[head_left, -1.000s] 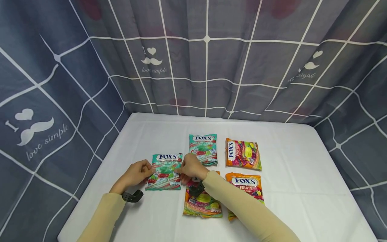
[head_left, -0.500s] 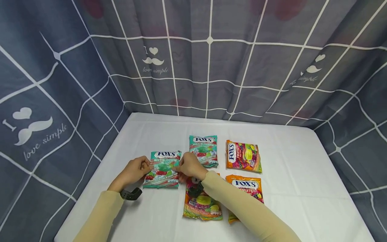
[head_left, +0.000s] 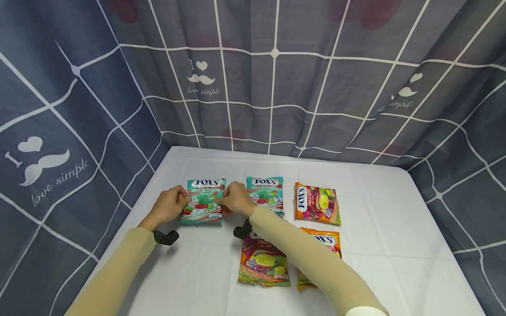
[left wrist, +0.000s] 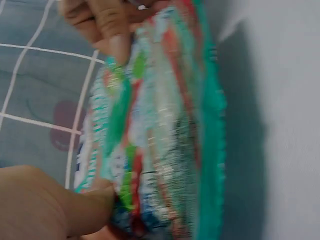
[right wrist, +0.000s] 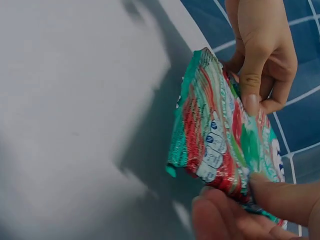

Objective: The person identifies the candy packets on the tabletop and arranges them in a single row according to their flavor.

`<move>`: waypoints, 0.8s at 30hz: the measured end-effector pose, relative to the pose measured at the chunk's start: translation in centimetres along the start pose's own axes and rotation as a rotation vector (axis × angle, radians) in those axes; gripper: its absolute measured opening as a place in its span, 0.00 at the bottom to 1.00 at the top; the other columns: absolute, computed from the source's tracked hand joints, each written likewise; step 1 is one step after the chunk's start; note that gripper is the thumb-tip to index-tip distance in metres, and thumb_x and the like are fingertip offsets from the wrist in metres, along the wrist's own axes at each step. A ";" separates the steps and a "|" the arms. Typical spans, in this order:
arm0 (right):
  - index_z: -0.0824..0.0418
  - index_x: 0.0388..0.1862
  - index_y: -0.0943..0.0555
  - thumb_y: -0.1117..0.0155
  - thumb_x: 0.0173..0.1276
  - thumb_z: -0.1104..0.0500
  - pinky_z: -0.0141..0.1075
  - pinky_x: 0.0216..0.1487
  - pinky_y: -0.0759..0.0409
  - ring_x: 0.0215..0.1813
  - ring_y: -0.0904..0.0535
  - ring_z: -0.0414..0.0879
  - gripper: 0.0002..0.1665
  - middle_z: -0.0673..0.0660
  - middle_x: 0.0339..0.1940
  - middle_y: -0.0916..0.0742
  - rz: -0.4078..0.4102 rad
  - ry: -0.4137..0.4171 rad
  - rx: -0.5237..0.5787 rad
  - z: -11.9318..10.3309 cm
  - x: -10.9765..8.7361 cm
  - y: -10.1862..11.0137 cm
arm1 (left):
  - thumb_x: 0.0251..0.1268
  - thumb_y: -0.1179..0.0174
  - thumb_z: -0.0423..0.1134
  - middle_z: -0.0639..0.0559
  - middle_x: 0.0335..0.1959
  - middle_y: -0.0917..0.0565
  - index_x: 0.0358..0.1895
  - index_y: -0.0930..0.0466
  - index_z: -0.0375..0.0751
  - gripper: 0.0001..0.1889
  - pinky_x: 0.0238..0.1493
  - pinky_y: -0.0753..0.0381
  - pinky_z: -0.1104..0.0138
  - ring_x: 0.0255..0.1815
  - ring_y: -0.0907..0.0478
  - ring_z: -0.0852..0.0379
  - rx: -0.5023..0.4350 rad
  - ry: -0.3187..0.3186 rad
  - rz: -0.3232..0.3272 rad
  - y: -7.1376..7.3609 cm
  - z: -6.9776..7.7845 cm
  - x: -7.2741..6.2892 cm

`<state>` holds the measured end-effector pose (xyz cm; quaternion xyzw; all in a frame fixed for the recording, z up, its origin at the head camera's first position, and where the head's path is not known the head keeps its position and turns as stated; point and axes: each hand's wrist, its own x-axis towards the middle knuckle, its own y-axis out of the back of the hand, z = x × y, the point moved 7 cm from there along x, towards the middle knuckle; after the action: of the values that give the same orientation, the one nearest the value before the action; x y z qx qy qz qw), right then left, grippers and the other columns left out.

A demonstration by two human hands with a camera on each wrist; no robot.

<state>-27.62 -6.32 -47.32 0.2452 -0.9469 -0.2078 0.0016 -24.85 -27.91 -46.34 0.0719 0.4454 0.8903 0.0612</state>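
A green Fox's Mint Blossom candy bag is held between both hands over the left part of the white table. My left hand pinches its left side, and my right hand pinches its right side. Each thumb lies on the printed front, as the left thumb shows in the left wrist view. In the right wrist view the candy bag stands tilted, its bottom seam casting a shadow on the cloth. Just right of my right hand lies a second green Mint Blossom bag.
An orange Fox's Fruits bag lies turned sideways at right. Nearer me are two more Fruits bags, one in the middle and one at right, both partly covered by my right arm. A grey checked curtain borders the white table.
Both hands have carried the green candy bag away from me and a little left. The right hand no longer overlaps the middle Fruits bag. The other bags stay put.
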 end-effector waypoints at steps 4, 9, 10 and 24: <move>0.71 0.33 0.14 0.24 0.76 0.64 0.50 0.37 0.09 0.29 0.09 0.63 0.13 0.65 0.23 0.10 0.053 -0.031 0.000 -0.5 2.2 0.0 | 0.81 0.36 0.33 0.52 0.25 0.26 0.44 0.24 0.31 0.08 0.33 0.31 0.59 0.25 0.30 0.54 0.036 0.024 0.021 1.0 -1.2 1.6; 0.71 0.41 0.15 0.23 0.75 0.63 0.50 0.41 0.09 0.34 0.08 0.63 0.11 0.65 0.26 0.09 0.083 -0.075 0.036 -0.9 4.1 -0.3 | 0.83 0.38 0.34 0.49 0.27 0.25 0.47 0.23 0.30 0.09 0.35 0.30 0.57 0.27 0.28 0.51 0.083 0.072 0.036 2.1 -2.7 3.2; 0.71 0.42 0.15 0.23 0.75 0.63 0.50 0.42 0.09 0.34 0.08 0.63 0.11 0.65 0.27 0.09 0.081 -0.078 0.038 -1.0 4.5 -0.5 | 0.83 0.38 0.35 0.48 0.28 0.24 0.48 0.24 0.29 0.09 0.35 0.29 0.57 0.27 0.27 0.50 0.094 0.080 0.042 2.3 -3.0 3.4; 0.71 0.59 0.15 0.22 0.74 0.64 0.33 0.34 0.14 0.38 0.07 0.54 0.20 0.60 0.38 0.07 0.180 -0.128 0.059 -1.1 8.3 -2.7 | 0.84 0.38 0.37 0.43 0.31 0.20 0.50 0.22 0.33 0.08 0.31 0.29 0.54 0.28 0.24 0.46 0.133 0.142 0.153 4.4 -5.9 5.7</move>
<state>-33.59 -12.75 -48.21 0.1452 -0.9690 -0.1944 -0.0475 -31.78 -34.19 -45.91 0.0462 0.5000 0.8637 -0.0434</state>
